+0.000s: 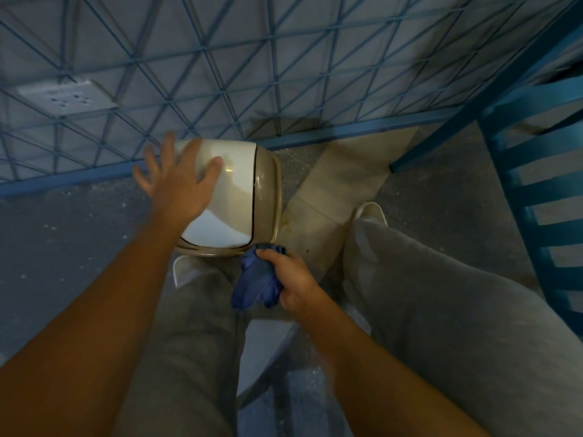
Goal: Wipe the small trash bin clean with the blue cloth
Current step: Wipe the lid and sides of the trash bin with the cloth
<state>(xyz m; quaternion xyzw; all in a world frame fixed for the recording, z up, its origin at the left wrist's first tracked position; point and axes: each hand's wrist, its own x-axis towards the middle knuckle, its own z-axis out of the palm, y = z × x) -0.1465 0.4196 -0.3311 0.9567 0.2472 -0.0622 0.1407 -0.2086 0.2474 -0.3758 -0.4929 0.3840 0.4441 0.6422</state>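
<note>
The small trash bin [239,197], white with a beige rim, stands on the floor just past my knees, close to a blue lattice wall. My left hand [176,181] rests flat on the bin's white lid, fingers spread. Bunched in my right hand [290,279] is the blue cloth [255,282]. That hand holds the cloth at the bin's near lower edge, where the top of the cloth touches the beige rim.
My legs in grey trousers and white shoes [372,212] flank the bin. A blue slatted chair [536,197] stands at the right. The blue lattice wall [220,74] with a white socket [66,96] is behind the bin. A pale strip crosses the speckled floor [63,234].
</note>
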